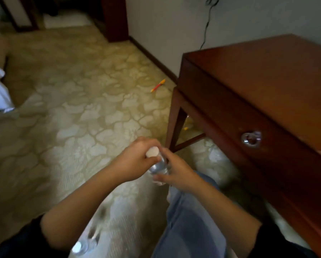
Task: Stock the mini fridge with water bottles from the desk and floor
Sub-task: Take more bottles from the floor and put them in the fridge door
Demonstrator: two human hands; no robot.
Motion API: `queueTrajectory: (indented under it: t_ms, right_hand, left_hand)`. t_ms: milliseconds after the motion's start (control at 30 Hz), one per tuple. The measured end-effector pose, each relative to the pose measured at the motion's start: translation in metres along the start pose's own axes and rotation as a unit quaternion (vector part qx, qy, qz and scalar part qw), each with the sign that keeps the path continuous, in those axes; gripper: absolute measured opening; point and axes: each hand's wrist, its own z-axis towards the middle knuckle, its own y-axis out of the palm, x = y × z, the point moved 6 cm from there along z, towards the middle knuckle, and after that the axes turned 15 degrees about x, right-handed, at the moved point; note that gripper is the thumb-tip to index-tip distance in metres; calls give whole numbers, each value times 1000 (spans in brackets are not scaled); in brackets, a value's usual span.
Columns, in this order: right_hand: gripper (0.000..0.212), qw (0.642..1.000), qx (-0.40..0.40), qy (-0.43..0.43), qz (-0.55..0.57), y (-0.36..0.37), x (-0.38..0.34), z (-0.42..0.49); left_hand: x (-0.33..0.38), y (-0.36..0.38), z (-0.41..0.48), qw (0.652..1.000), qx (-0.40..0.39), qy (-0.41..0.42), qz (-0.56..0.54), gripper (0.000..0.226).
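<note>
Water bottle [158, 168] over carpet [77, 112], beside wooden surface [258, 75].
Left hand [135, 162] pinches its cap; right hand [177, 174] grips its body.

both hands on one water bottle [158, 167], over a patterned carpet [72, 108]

the left hand [135, 161] curls round the white cap end and the right hand [176, 174] grips the clear body — the bottle tilted between them. a second bottle [83, 243] shows blurred at the bottom edge; a wooden desk [267, 71] with a ring pull [251, 139] stands at right, an orange-yellow pen [158, 85] on the floor beyond.
</note>
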Motion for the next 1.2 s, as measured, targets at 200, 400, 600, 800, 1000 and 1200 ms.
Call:
queueTrajectory:
  t_ms: [200, 400, 600, 800, 1000, 1200]
  right_hand:
    - [66, 995, 69, -69, 9, -105, -74, -43]
    - [62, 978, 172, -113, 12, -184, -116, -100]
    - [45, 947, 294, -121, 41, -246, -119, -147]
    - [42, 911, 393, -111, 62, -314, -121, -201]
    - [40, 861, 499, -80, 52, -380, -113, -269]
    - [25, 776, 628, -42, 45, -435, -102, -348]
  left_hand:
    - [121, -33, 9, 989, 28, 141, -13, 14]
    - [227, -50, 2, 966, 78, 239, -66, 15]
    - [300, -38, -5, 939, 92, 292, -159, 32]
    - [341, -1, -14, 927, 18, 258, -271, 48]
    - [398, 54, -39, 898, -69, 288, -327, 47]
    - [472, 110, -74, 868, -84, 328, -363, 70]
